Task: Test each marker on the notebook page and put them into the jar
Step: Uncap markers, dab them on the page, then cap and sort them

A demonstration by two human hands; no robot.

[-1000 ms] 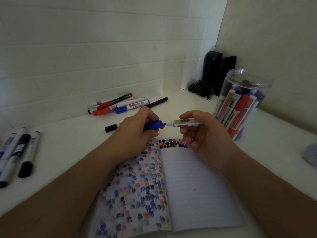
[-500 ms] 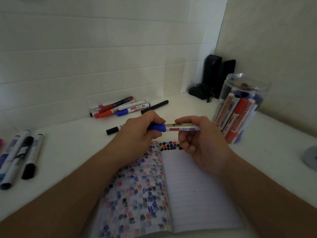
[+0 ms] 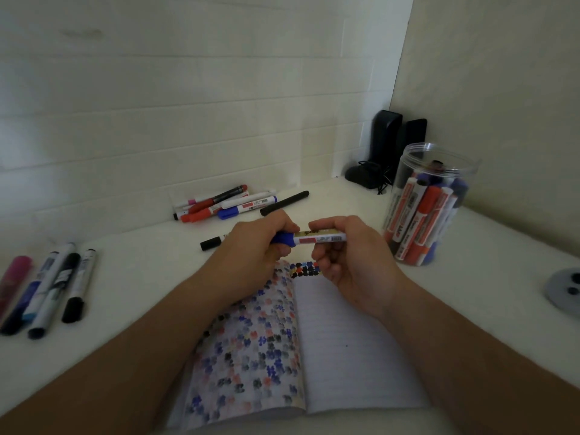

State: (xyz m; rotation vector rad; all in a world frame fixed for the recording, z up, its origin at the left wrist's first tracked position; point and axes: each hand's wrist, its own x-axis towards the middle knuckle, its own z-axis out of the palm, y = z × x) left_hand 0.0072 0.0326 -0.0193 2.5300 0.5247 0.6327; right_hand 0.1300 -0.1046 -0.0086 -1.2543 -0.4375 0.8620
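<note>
Left hand (image 3: 260,246) grips blue cap | right hand (image 3: 348,246) grasps white-barrelled blue marker (image 3: 317,237), level above open lined notebook (image 3: 354,350), likely capped for clear plastic jar (image 3: 423,205), near right.

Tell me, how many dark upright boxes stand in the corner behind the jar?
2: the left box against the back wall, the right box beside it, partly behind the jar. The jar may hide others.

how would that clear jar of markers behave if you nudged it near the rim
The clear plastic jar is tall against its base, so a push near the rim would probably tip it rather than slide it. The markers leaning inside likely give it some weight, which may steady it. Its smooth wall looks fairly slippery to grip.
</note>
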